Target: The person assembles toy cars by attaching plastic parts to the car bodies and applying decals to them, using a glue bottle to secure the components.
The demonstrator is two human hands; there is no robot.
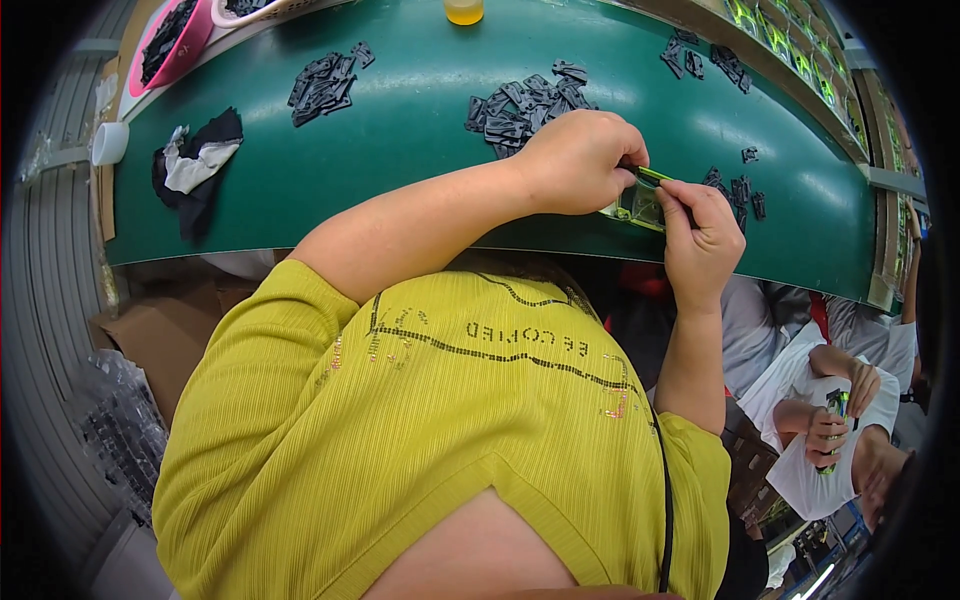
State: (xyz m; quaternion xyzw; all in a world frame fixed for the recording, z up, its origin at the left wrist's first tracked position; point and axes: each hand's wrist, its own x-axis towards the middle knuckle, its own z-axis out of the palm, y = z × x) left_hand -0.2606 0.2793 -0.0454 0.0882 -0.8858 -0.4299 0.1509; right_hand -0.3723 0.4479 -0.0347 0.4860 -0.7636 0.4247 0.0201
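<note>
Both my hands meet over the near edge of the green table, at a clear plastic part with bright green edges. My left hand is closed, its thumb and fingers pinched at the part's left end, where a small dark piece shows at the fingertips. The right hand grips the right end between thumb and fingers. Fingers cover some of the part, so its full shape is hidden. Just beyond my left hand lies a heap of small black plastic pieces. More black pieces lie right of my hands.
Another black heap lies left, near a black and white cloth. A pink basket stands far left, a cup of yellow liquid at the back. Green parts fill a rack. On the right, another person's hands hold a green part.
</note>
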